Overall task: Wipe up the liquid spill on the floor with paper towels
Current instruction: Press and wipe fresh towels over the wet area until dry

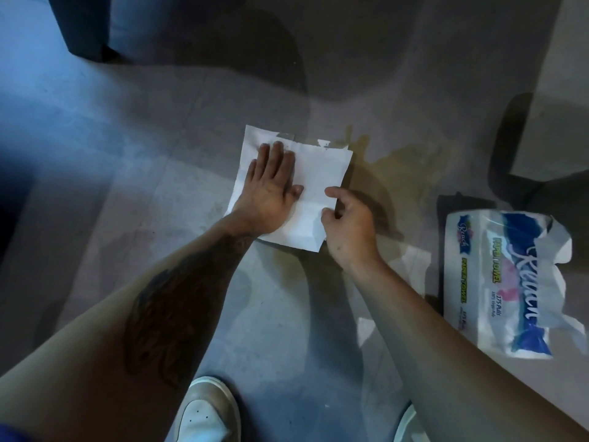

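With left hand (271, 186) flat on the paper towel (318, 173), right hand (349, 228) pinches its edge beside "Reach" pack (497, 282).

Tattooed left forearm (165, 301), 2 white sneakers (207, 413)

Dim, bluish light from the left, soft shadows across the floor (159, 173), with wide-angle stretching at the edges.

White shoe (207, 409) sat near, centre, and a second shoe (406, 425) just peeked in to its right. Dark furniture (86, 27) stood far left, a pale boxy shape (554, 138) far right.
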Tool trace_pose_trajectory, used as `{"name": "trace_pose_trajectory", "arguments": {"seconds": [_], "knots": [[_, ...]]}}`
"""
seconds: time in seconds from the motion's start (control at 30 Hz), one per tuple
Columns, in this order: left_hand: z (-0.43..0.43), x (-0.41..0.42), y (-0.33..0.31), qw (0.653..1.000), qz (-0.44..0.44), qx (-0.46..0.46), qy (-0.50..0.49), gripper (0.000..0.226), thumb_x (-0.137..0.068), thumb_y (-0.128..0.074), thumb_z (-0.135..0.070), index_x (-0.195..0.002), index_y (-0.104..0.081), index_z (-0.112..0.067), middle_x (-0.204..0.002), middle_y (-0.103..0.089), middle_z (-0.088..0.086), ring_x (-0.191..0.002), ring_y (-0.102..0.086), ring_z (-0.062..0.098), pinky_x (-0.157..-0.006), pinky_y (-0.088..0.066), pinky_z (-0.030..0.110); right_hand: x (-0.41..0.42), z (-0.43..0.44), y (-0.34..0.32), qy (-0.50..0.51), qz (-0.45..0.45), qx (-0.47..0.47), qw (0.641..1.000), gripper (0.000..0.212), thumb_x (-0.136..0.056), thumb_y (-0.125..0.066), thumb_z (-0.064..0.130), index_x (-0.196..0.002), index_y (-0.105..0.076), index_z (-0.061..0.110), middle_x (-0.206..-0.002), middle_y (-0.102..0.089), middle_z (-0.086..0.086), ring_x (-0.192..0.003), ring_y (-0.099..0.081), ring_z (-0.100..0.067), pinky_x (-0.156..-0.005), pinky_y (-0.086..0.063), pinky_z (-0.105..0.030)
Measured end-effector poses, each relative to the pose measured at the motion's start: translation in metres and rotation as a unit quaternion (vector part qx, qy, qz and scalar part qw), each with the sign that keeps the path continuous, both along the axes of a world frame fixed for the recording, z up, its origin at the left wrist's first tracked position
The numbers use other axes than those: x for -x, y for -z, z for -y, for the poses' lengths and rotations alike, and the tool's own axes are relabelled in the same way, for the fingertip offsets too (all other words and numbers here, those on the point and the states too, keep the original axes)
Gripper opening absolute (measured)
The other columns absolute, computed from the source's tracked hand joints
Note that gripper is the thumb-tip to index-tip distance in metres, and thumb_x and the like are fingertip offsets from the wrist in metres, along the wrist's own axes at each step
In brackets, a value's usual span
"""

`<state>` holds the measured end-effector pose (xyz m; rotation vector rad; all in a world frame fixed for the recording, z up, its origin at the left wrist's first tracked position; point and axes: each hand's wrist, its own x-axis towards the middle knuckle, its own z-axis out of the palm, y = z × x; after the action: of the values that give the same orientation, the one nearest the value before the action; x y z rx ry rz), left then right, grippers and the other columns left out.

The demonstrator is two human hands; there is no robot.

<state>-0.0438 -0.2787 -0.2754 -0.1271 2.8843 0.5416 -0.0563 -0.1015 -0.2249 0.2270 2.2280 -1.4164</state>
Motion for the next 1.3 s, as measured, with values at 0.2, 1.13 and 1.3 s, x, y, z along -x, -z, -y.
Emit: {"name": "trace_pose_trajectory", "arguments": {"seconds": [0.2, 1.13, 1.3], "knots": [[-0.009, -0.003, 0.007, 1.000, -0.010, 0.005, 0.020, 0.067, -0.104, -0.030, -0.045, -0.159, -0.007, -0.013, -0.166, 0.004, 0.012, -0.152, 0.010, 0.032, -0.122, 0.000, 0.048, -0.013, -0.010, 0.000, -0.007, -0.023, -0.028, 0.999, 0.032, -0.097, -0.058, 0.012, -0.125, -0.061, 0.027, -0.122, -0.060, -0.001, -0.102, -0.062, -0.014, -0.095, -0.056, -0.037], [-0.046, -0.079, -0.020, 0.996, -0.010, -0.012, 0.090, 0.064, -0.102, -0.036, -0.039, -0.158, -0.014, -0.019, -0.167, -0.001, 0.004, -0.153, 0.009, 0.026, -0.122, -0.016, 0.052, -0.115, -0.070, -0.003, -0.062, -0.059, -0.188, 0.978, 0.036, -0.090, -0.072, 0.025, -0.125, -0.065, 0.022, -0.126, -0.052, 0.003, -0.101, -0.051, -0.009, -0.081, -0.049, -0.019], [-0.009, -0.134, -0.028, 0.984, 0.006, -0.008, -0.177, 0.063, -0.095, -0.049, -0.030, -0.153, -0.031, -0.014, -0.165, -0.011, 0.012, -0.152, -0.003, 0.038, -0.120, -0.015, 0.053, -0.111, -0.066, -0.010, -0.087, -0.215, -0.266, 0.936, 0.041, -0.084, -0.075, 0.036, -0.122, -0.067, 0.022, -0.122, -0.054, -0.004, -0.109, -0.045, -0.020, -0.085, -0.046, -0.034]]}}
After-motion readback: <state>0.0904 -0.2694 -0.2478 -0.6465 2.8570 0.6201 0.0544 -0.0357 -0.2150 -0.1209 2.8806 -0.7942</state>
